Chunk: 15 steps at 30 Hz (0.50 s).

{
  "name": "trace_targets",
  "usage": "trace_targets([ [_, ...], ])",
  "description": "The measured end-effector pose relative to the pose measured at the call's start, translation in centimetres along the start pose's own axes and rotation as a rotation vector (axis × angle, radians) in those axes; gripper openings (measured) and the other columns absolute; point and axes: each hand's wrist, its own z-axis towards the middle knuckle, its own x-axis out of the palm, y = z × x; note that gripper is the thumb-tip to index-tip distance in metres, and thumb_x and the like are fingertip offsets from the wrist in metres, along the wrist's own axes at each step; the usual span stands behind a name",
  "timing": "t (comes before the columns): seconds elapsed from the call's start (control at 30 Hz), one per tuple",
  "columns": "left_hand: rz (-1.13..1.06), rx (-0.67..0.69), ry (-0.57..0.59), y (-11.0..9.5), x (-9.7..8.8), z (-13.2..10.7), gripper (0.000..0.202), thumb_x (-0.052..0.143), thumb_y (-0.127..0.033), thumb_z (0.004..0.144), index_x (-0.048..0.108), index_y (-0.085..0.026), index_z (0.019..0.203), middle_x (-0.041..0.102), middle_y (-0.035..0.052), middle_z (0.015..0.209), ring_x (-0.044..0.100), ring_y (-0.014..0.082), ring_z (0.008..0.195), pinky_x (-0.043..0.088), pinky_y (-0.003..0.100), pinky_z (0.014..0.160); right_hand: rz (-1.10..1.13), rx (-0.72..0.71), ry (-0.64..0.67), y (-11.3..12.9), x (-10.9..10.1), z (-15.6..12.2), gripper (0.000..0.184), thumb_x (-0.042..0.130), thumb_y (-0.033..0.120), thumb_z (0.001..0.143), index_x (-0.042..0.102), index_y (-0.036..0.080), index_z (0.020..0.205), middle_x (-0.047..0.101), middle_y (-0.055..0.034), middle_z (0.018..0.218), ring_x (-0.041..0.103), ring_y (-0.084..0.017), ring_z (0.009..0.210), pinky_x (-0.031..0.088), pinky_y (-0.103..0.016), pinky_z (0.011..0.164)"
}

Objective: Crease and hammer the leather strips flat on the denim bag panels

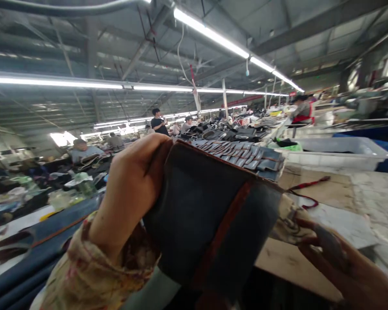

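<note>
Panel (200, 215) tilted on my feed: left hand (139, 172) grips its corner, right hand (331, 247) pinches cloth (287, 219) at its edge.

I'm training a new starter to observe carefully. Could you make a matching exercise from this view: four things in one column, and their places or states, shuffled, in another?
Column 1
1. Flat dark blue panel with a reddish-brown stripe
2. White rectangular plastic bin
3. Small slate-blue pieces with brown strips
4. Long white tube lamps

Column 2
A. Overhead, lit
B. Overlapping in a row, seen just beyond the upper edge of the thing in hand
C. Open-topped, off to the right
D. Held up by the left hand

Pairs: 1-D, 2-C, 3-B, 4-A
</note>
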Motion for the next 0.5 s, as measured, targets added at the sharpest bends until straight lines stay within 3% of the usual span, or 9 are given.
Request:
trace_targets([
  [0.07, -0.135, -0.015, 0.035, -0.8, 0.9, 0.2, 0.021, 0.041, -0.027, 0.086, 0.055, -0.019, 0.073, 0.053, -0.0046, 0.065, 0.050, 0.0095, 0.058, 0.034, 0.020, 0.055, 0.060, 0.010, 0.057, 0.3, 0.2, 1.0, 0.037, 0.052, 0.048, 0.076, 0.052, 0.025, 0.105, 0.061, -0.0048, 0.090, 0.059, -0.019, 0.081, 0.051, -0.026, 0.066],
  [0.17, -0.232, -0.035, 0.051, -1.7, 1.8, -0.1, 0.019, 0.042, -0.030, 0.085, 0.054, -0.021, 0.073, 0.054, -0.0058, 0.064, 0.050, 0.0093, 0.056, 0.035, 0.020, 0.053, 0.169, 0.058, 0.085, 0.2, 0.9, 1.0, 0.034, 0.056, 0.048, 0.071, 0.055, 0.020, 0.089, 0.060, -0.0033, 0.071, 0.058, -0.017, 0.064, 0.050, -0.023, 0.056],
  [0.27, -0.241, -0.065, 0.065, -2.2, 2.3, -0.8, 0.018, 0.043, -0.031, 0.084, 0.055, -0.022, 0.075, 0.056, -0.0055, 0.066, 0.052, 0.0102, 0.058, 0.036, 0.021, 0.054, 0.256, 0.232, 0.064, 0.2, 1.8, -0.6, 0.035, 0.059, 0.053, 0.065, 0.053, 0.018, 0.070, 0.052, 0.0006, 0.055, 0.049, -0.011, 0.048, 0.042, -0.019, 0.042],
  [0.37, -0.284, -0.116, 0.065, -1.8, 2.7, -1.4, 0.018, 0.042, -0.030, 0.083, 0.057, -0.021, 0.076, 0.057, -0.0041, 0.069, 0.053, 0.0111, 0.062, 0.037, 0.021, 0.057, 0.270, 0.362, 0.156, 1.2, 1.8, -1.2, 0.042, 0.056, 0.058, 0.064, 0.044, 0.019, 0.054, 0.041, 0.0033, 0.041, 0.037, -0.008, 0.037, 0.033, -0.019, 0.034],
  [0.43, -0.366, -0.147, 0.021, -0.7, 2.9, -1.6, 0.018, 0.044, -0.029, 0.080, 0.058, -0.019, 0.078, 0.057, -0.0037, 0.071, 0.053, 0.0111, 0.064, 0.038, 0.021, 0.060, 0.200, 0.317, 0.143, 2.8, 0.7, 0.0, 0.043, 0.057, 0.059, 0.061, 0.043, 0.019, 0.050, 0.041, 0.0025, 0.040, 0.038, -0.009, 0.037, 0.033, -0.021, 0.034],
  [0.5, -0.426, -0.199, -0.030, 1.0, 3.1, -1.7, 0.017, 0.046, -0.027, 0.077, 0.059, -0.016, 0.077, 0.055, -0.0038, 0.069, 0.051, 0.0104, 0.064, 0.039, 0.021, 0.061, 0.073, 0.224, -0.004, 5.2, -1.3, 2.3, 0.041, 0.059, 0.059, 0.059, 0.046, 0.020, 0.050, 0.045, 0.0012, 0.042, 0.041, -0.011, 0.039, 0.035, -0.024, 0.035],
])
